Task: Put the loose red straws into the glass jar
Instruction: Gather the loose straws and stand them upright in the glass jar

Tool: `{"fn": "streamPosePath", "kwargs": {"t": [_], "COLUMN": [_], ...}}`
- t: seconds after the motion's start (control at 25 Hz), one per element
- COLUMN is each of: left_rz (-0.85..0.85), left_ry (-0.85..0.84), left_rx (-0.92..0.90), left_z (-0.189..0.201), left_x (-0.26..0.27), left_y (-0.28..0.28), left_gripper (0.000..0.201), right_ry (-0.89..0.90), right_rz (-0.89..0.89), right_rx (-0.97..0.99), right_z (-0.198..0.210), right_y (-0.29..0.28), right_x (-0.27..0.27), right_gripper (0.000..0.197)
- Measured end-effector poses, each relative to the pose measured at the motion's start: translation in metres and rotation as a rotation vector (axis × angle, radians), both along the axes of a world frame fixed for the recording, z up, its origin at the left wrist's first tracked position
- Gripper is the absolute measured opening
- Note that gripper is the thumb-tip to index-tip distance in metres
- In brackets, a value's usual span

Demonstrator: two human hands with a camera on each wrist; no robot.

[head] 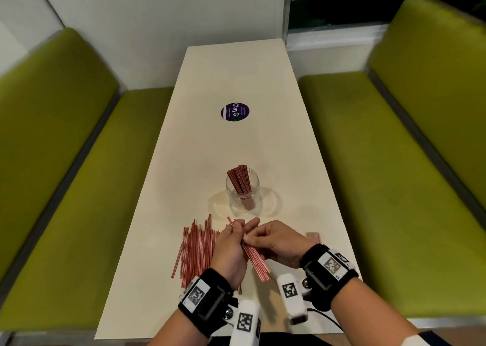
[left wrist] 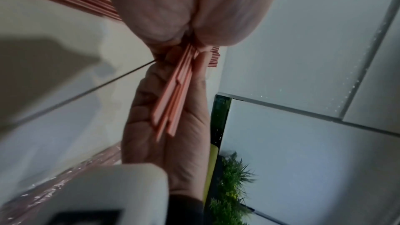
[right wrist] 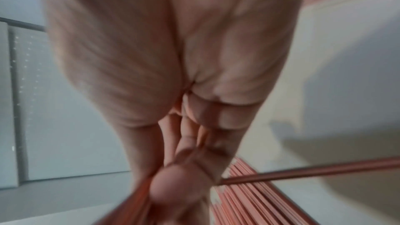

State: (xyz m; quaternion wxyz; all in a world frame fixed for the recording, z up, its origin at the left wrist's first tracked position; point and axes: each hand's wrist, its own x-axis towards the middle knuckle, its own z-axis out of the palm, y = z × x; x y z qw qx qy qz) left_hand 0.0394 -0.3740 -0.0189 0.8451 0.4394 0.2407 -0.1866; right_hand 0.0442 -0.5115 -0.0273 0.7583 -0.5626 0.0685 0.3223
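- Red straws bundle sits gripped between left hand and right hand, fingers of both curled round it.
- Glass jar, just beyond, holds more straws.
- Loose straws lie left; the wrapper at right seems plastic.

Both hands are up close together near the table's front edge, forearms coming in from below with black wrist straps on. Left hand is turned thumb-side up, fingers curled round a bunch of red straws that sticks out above and below the fist. Right hand sits just beside it, knuckles up, fingertips pinching the same bunch. The right wrist view is blurry, so exact finger placement there is hard to call.
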Motion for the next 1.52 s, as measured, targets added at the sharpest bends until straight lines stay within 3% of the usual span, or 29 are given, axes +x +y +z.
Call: {"fn": "streamPosePath", "kwargs": {"t": [0.24,0.36,0.48,0.56,0.68,0.76,0.84,0.92,1.0,1.12,1.32,1.52], "left_rz": [0.111,0.197,0.242,0.238,0.219,0.204,0.196,0.190,0.180,0.190,0.244,0.273], "left_ry": [0.040,0.024,0.022,0.017,-0.010,-0.015,-0.005,0.003,0.007,0.002,0.014,-0.010], "left_rx": [-0.005,-0.058,-0.080,-0.068,-0.053,-0.033,-0.005,0.014,0.026,0.046,0.088,0.077], "left_z": [-0.002,0.007,0.011,0.009,0.006,0.004,0.004,0.004,0.004,0.000,-0.008,-0.013], "left_x": [0.022,0.029,0.036,0.039,0.041,0.040,0.038,0.034,0.030,0.025,0.019,0.014], "left_y": [0.004,0.007,0.010,0.012,0.018,0.023,0.027,0.030,0.034,0.043,0.058,0.071], "left_gripper": [0.026,0.019,0.018,0.018,0.020,0.020,0.020,0.020,0.020,0.020,0.023,0.019], "right_ry": [0.090,0.116,0.105,-0.019,-0.265,-0.341,-0.397,-0.371,-0.362,-0.267,-0.153,-0.149], "right_rz": [-0.300,-0.301,-0.192,-0.028,0.426,0.584,0.610,0.621,0.618,0.444,0.075,0.220], "right_rx": [0.035,0.010,-0.059,-0.297,-0.907,-1.116,-1.140,-1.150,-1.221,-1.192,-0.923,-1.128], "right_z": [-0.014,-0.014,-0.014,-0.016,-0.011,-0.005,0.001,0.000,-0.004,-0.014,-0.021,-0.024], "right_y": [0.007,0.007,0.009,0.011,0.012,0.020,0.032,0.041,0.042,0.040,0.055,0.063], "right_x": [0.001,0.005,0.004,0.003,0.000,-0.005,-0.011,-0.012,-0.008,0.001,0.007,0.003], "right_gripper": [0.012,0.005,0.020,0.018,0.033,0.036,0.019,0.026,0.017,0.009,0.012,0.037]}}
